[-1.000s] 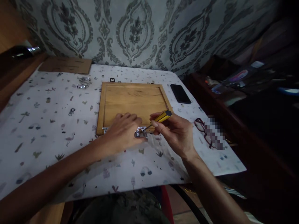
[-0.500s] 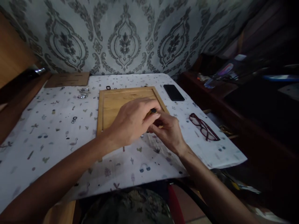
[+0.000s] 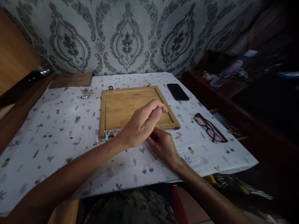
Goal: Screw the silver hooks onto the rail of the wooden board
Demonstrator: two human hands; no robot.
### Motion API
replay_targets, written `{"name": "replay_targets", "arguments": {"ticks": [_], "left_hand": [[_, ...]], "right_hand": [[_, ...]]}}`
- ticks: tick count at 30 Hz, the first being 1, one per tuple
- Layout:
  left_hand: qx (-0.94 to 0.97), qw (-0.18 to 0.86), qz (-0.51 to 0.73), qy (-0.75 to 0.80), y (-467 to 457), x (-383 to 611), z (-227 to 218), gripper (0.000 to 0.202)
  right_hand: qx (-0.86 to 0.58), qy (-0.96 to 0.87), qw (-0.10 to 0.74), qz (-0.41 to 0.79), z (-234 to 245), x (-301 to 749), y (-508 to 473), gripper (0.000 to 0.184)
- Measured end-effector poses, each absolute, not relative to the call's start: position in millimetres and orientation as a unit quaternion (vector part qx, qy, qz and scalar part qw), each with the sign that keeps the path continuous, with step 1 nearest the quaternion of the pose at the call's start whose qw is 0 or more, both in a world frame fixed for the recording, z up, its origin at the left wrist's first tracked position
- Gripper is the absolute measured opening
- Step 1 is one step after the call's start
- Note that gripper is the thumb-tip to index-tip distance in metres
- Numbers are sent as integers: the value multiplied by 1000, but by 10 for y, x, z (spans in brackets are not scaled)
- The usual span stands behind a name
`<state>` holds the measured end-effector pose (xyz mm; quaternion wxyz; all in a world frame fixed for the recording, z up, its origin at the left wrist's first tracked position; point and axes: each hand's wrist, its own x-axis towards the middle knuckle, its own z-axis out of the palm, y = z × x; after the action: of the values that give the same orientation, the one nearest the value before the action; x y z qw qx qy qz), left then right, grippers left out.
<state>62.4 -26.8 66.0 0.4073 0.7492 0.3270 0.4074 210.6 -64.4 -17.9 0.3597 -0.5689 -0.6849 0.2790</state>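
Note:
A wooden panel with a raised frame (image 3: pixel 121 105) lies flat on the cloth-covered table. Silver metal hinges (image 3: pixel 114 132) sit along its near edge, left of my hands. My left hand (image 3: pixel 142 124) is over the panel's near part, fingers curled closed; whatever they hold is hidden. Close below it on the right, my right hand (image 3: pixel 162 146) is bent inward at the panel's near edge. Its fingers look pinched together, with the tips mostly behind my left hand.
Beyond the panel's right side lies a black phone (image 3: pixel 177 91), with red-framed glasses (image 3: pixel 210 128) nearer. Small shiny metal parts (image 3: pixel 86 93) and a brown cardboard piece (image 3: pixel 71 80) are at the back left. A plastic bottle (image 3: pixel 233 70) rests on the dark furniture at right.
A small black-and-yellow thing showing between my left fingers is now out of sight. My right hand has moved lower and toward me, uncovering the panel's near right corner. The view has shifted slightly.

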Motion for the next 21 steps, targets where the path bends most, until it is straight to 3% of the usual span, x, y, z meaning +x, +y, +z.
{"name": "replay_targets", "arguments": {"ticks": [8, 16, 21], "left_hand": [[646, 467, 536, 277, -100, 874, 513, 41], [685, 638, 315, 155, 136, 805, 645, 8], [683, 604, 348, 219, 59, 778, 715, 22]], "right_hand": [[-582, -685, 328, 290, -260, 2112, -647, 16], [-580, -685, 328, 292, -293, 2139, -640, 15], [-582, -684, 333, 287, -301, 2138, -642, 19]]}}
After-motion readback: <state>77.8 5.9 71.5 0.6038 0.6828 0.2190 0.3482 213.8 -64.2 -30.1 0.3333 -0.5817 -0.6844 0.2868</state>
